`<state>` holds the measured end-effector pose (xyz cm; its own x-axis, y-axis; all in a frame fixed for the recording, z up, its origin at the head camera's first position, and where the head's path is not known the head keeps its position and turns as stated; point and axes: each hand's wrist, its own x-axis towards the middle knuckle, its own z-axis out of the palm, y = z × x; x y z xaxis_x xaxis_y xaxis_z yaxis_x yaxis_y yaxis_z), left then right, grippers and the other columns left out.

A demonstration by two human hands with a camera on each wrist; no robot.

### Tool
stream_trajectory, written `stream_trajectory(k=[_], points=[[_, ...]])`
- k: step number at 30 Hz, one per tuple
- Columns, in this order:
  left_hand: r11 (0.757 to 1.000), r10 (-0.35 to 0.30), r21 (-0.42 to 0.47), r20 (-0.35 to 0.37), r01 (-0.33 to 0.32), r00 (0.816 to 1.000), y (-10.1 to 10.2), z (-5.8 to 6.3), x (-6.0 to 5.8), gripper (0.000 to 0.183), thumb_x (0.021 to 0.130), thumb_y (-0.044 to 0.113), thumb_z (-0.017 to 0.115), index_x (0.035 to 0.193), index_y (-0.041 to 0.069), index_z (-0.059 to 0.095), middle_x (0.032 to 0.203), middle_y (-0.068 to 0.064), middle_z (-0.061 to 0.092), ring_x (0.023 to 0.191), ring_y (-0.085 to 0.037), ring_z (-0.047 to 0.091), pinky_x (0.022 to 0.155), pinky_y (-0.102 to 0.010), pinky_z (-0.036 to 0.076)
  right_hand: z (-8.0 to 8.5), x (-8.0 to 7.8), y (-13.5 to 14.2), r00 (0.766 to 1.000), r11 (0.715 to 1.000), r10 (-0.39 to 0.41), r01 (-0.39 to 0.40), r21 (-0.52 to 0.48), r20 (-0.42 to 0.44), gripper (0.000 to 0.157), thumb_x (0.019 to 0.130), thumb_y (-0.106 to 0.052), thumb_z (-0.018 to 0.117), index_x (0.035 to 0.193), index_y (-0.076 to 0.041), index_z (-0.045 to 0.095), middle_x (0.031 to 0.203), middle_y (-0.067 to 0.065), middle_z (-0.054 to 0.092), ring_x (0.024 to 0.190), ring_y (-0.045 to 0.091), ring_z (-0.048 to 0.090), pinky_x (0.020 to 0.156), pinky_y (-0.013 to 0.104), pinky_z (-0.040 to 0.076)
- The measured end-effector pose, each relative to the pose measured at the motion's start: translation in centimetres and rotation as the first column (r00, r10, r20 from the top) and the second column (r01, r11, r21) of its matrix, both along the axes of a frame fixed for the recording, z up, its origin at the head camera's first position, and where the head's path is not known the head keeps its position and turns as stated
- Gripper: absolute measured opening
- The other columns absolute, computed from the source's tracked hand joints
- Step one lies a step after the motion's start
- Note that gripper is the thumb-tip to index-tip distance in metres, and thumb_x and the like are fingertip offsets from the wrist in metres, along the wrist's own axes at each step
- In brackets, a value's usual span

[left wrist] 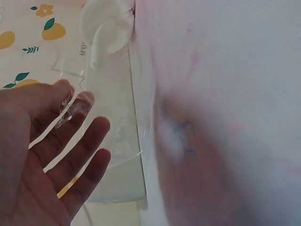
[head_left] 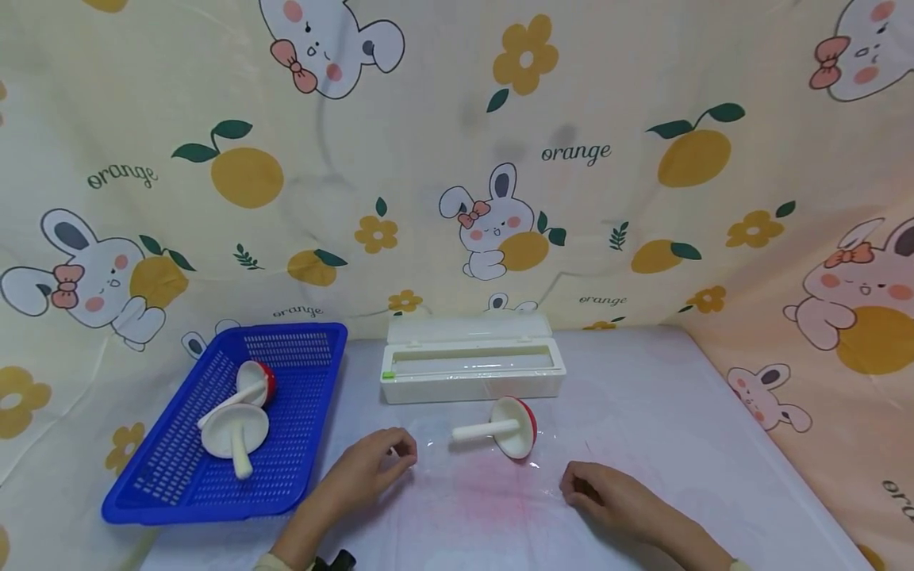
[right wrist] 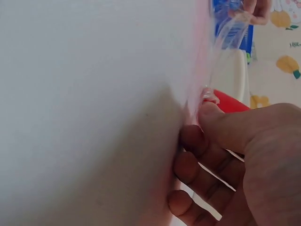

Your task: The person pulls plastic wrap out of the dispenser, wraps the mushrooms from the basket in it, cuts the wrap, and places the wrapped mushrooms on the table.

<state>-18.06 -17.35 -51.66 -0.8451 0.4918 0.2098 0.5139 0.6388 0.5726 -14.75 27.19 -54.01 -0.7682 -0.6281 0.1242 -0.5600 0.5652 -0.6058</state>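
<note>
A sheet of clear cling film stretches between the two hands over the white tabletop. My left hand pinches its left edge between thumb and forefinger; in the left wrist view the film bunches at those fingertips while the other fingers spread. At the right edge, my right hand pinches the film, gathered at the thumb tip in the right wrist view. A toy mushroom with a red cap and white stem lies on its side between the hands, overlapping the film, its stem pointing left.
Behind the mushroom stands a white cling film dispenser with its lid raised. On the left, a blue plastic basket holds two more mushrooms. A patterned cloth hangs behind the table. A dark object shows by the left wrist.
</note>
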Motion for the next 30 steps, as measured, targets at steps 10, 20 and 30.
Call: stream_trajectory(k=[10, 20, 30], points=[[0.992, 0.110, 0.068, -0.050, -0.106, 0.993, 0.7, 0.7, -0.8, 0.013, 0.102, 0.015, 0.076, 0.101, 0.025, 0.068, 0.095, 0.019, 0.068, 0.094, -0.003, 0.066, 0.088, -0.040, 0.060, 0.3, 0.0, 0.0, 0.998, 0.997, 0.031, -0.035, -0.066, -0.052, 0.013, 0.107, -0.011, 0.066, 0.108, -0.019, 0.056, 0.096, -0.016, 0.061, 0.089, -0.003, 0.055, 0.075, 0.020, 0.048], [0.983, 0.164, 0.084, -0.038, -0.160, 0.986, 1.2, 1.6, -1.0, 0.016, 0.101, 0.015, 0.077, 0.101, 0.027, 0.066, 0.096, 0.017, 0.068, 0.092, -0.004, 0.065, 0.088, -0.043, 0.060, 0.7, -0.1, -1.3, 0.998, 0.997, -0.064, 0.065, -0.034, 0.023, 0.033, 0.093, -0.044, 0.085, 0.105, -0.025, 0.060, 0.081, -0.016, 0.056, 0.070, -0.003, 0.051, 0.060, 0.020, 0.047], [0.980, 0.171, 0.110, -0.070, -0.163, 0.983, 1.4, 1.7, -1.3, 0.016, 0.101, 0.016, 0.077, 0.101, 0.028, 0.067, 0.095, 0.017, 0.067, 0.092, -0.004, 0.065, 0.086, -0.039, 0.060, 0.1, -0.4, -2.1, 0.994, 0.999, -0.048, 0.048, -0.006, -0.097, 0.016, 0.100, -0.022, 0.078, 0.101, -0.030, 0.065, 0.085, -0.023, 0.054, 0.077, -0.004, 0.051, 0.065, 0.020, 0.046]])
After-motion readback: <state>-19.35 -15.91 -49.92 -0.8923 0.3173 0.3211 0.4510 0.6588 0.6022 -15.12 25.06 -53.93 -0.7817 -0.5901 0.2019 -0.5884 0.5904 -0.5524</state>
